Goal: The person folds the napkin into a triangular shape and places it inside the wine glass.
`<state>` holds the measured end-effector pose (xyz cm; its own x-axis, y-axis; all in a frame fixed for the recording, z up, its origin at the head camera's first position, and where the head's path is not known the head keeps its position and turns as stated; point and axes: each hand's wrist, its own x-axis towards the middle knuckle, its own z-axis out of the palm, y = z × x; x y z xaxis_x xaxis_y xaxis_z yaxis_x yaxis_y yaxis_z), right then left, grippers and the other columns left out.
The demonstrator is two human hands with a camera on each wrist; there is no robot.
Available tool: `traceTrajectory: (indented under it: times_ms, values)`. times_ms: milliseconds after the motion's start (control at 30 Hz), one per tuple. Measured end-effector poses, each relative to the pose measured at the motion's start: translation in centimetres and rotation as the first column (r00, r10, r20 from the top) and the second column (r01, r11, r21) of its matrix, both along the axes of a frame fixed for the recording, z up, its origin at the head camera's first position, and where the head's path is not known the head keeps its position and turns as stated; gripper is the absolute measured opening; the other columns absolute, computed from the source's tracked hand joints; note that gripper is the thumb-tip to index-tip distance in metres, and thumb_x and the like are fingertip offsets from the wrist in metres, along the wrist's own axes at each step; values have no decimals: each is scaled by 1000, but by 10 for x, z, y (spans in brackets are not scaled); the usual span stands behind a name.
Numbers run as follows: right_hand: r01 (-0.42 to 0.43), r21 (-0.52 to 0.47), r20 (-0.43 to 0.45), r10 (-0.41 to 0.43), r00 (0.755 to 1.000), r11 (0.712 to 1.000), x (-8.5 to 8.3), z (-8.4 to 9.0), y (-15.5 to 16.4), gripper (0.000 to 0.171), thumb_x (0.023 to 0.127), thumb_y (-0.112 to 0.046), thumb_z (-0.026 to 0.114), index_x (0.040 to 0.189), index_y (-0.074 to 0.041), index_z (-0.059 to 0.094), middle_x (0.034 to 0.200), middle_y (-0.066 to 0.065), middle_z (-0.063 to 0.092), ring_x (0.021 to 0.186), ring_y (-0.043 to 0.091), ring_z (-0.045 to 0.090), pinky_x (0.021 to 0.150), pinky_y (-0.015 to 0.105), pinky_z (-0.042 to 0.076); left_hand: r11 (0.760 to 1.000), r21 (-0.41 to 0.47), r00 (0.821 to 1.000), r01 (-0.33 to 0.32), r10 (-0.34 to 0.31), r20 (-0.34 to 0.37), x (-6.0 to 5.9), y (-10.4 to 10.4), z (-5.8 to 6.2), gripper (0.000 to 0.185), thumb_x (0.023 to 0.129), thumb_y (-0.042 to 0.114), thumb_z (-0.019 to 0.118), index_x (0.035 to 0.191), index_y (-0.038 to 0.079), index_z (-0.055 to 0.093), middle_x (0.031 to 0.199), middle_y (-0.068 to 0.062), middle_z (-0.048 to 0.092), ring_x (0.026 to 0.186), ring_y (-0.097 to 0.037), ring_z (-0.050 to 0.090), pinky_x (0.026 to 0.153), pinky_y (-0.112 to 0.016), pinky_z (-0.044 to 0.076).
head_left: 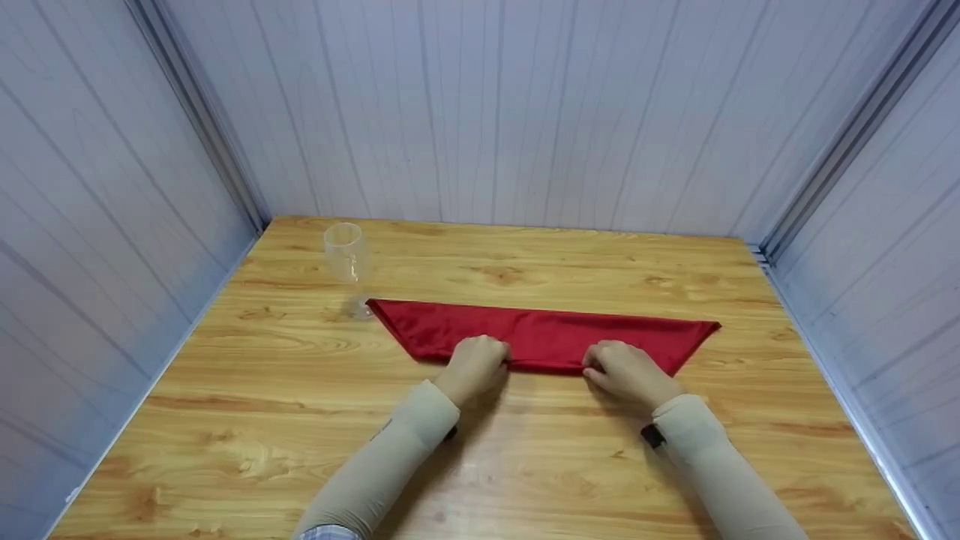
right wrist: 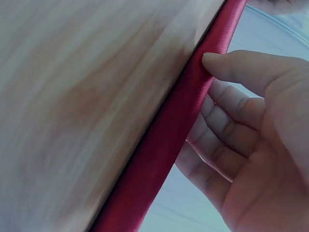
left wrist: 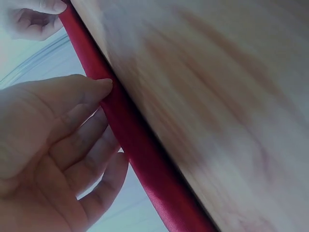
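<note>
A red cloth napkin lies on the wooden table, folded into a long band with slanted ends. Its near edge is a rounded, rolled fold. My left hand pinches that edge left of the middle. Farther right, my right hand pinches the same edge. In the left wrist view, the left thumb presses on the napkin's roll, with the fingers on its other side. The right wrist view likewise has the right thumb on the red roll, fingers curled behind. Fingertips are partly hidden by the cloth.
A clear stemmed glass stands upright near the napkin's left tip, at the back left. Pale panelled walls border the wooden table at the back and on both sides.
</note>
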<state>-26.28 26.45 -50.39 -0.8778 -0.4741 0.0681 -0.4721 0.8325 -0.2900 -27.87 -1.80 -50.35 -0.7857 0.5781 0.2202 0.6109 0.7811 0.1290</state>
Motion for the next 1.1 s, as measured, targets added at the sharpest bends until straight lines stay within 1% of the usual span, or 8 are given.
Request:
traceTrajectory:
  times_ms: [100, 333, 467, 600, 700, 767, 933, 1100]
  values:
    - [-10, -10, -2, 10, 1000, 1000, -1, -1, 2, 2, 93, -14, 71, 90, -14, 71, 87, -3, 64, 83, 17, 61, 77, 40, 53, 1000, -21, 1000, -8, 7, -8, 0, 0, 1, 13, 85, 6, 71, 88, 15, 79, 82, 0, 74, 77, -21, 70, 67, -39, 54]
    - [-30, -49, 7, 30, 1000, 998, -4, -5, 5, 5, 96, -13, 68, 97, -13, 63, 86, -4, 62, 80, 15, 61, 74, 39, 52, 1000, 26, 994, -8, 5, 110, -1, -3, 2, 13, 91, 5, 71, 97, 10, 80, 91, -6, 72, 86, -25, 69, 72, -39, 57]
    - [-29, -65, 10, 30, 1000, 997, -5, -6, 6, 10, 97, -14, 67, 99, -15, 57, 83, -6, 58, 77, 14, 59, 70, 38, 50, 999, 48, 992, -3, -3, 128, -4, -4, 2, 18, 92, 1, 68, 101, 10, 81, 94, -7, 71, 90, -25, 69, 74, -38, 58]
    - [-13, -65, 16, 14, 1000, 998, -7, -6, 6, 10, 97, -14, 67, 97, -17, 58, 81, -7, 58, 75, 13, 57, 69, 38, 49, 997, 71, 991, -18, 8, 136, -7, -4, 1, 15, 92, 1, 67, 99, 9, 77, 92, -6, 72, 89, -24, 69, 74, -38, 57]
    - [7, -61, 37, -5, 999, 998, -8, -4, 6, 8, 97, -16, 67, 95, -18, 59, 82, -7, 59, 75, 13, 57, 71, 39, 49, 996, 85, 989, -37, 24, 145, -8, -4, 0, 7, 92, 3, 69, 93, 9, 69, 86, -5, 70, 85, -25, 69, 71, -39, 56]
    - [21, -59, 54, -18, 998, 998, -9, -4, 6, 7, 97, -16, 67, 95, -18, 60, 83, -8, 60, 77, 13, 58, 72, 40, 50, 995, 88, 988, -54, 40, 147, -8, -4, 0, 7, 92, 4, 71, 91, 10, 67, 84, -4, 70, 83, -25, 69, 69, -38, 56]
    - [27, -40, 47, -26, 999, 999, -10, -5, 6, 7, 96, -17, 68, 91, -18, 63, 87, -7, 57, 82, 14, 57, 74, 39, 50, 996, 53, 992, -68, 62, 108, -7, -3, -1, 5, 89, 7, 75, 91, 12, 74, 88, -2, 71, 85, -24, 68, 71, -37, 56]
    - [5, -34, -46, -7, 999, 999, -11, -4, 4, 8, 93, -14, 72, 86, -14, 69, 86, -3, 54, 83, 18, 54, 73, 37, 49, 998, -8, 998, -65, 65, -16, -6, 0, -1, 11, 87, 5, 73, 89, 14, 80, 90, -5, 65, 84, -26, 61, 69, -37, 54]
